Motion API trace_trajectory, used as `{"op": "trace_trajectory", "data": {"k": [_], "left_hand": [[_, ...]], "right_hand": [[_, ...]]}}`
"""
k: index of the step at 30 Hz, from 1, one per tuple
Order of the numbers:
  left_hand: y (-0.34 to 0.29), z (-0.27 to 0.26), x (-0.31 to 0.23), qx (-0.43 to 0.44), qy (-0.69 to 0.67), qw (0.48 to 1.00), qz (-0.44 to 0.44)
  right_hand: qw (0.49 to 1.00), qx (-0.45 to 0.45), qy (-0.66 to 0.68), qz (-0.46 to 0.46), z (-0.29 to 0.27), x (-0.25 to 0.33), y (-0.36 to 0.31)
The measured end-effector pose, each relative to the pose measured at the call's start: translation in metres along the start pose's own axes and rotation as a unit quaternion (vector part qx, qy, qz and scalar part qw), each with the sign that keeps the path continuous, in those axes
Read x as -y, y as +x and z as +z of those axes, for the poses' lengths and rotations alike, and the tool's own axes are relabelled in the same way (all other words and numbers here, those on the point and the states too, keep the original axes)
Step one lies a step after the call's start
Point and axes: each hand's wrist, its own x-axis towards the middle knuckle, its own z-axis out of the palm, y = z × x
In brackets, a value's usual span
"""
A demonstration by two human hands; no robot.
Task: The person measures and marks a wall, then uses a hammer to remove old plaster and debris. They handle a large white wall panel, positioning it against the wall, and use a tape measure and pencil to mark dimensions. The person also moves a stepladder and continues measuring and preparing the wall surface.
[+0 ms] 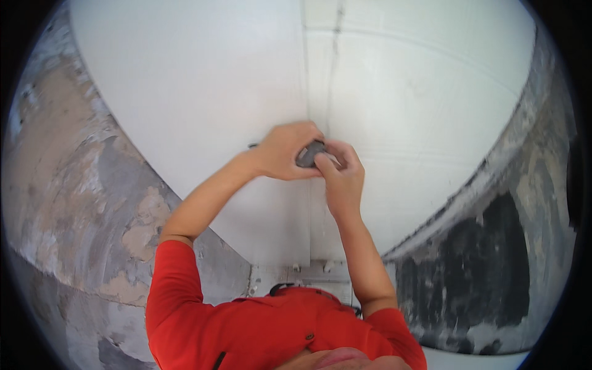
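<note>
A dark grey, rounded, palm-sized object (310,154) is held up in front of tall white panels (203,80); its exact kind is unclear. My left hand (285,150) curls around its left side, with the fingers bent over the top. From the right, my right hand (343,176) closes on it, thumb against its edge and fingertips bent close by. Some of the object is hidden by my fingers. Just left of my left wrist a small dark piece (253,146) shows, too little of it to name.
A vertical seam (306,74) runs between the white panels, with a dark streaky mark (336,37) beside it. Rough, patchy grey wall (92,203) stands on the left. On the right, the wall has a large black patch (475,271). Light floor tiles (333,288) show below the panels.
</note>
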Motion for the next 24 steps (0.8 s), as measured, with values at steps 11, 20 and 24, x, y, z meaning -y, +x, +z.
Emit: {"op": "trace_trajectory", "data": {"k": [11,20,24], "left_hand": [[-0.018,-0.046,0.004,0.108,0.035,0.989,-0.092],[-0.043,-0.098,-0.002,0.188,-0.027,0.965,-0.178],[-0.053,-0.103,-0.004,0.189,-0.015,0.954,-0.230]], "right_hand": [[0.975,-0.110,0.074,-0.177,-0.099,0.016,0.027],[0.938,-0.156,0.165,-0.263,-0.497,0.133,0.110],[0.892,-0.284,0.255,-0.243,-0.566,0.150,0.118]]}}
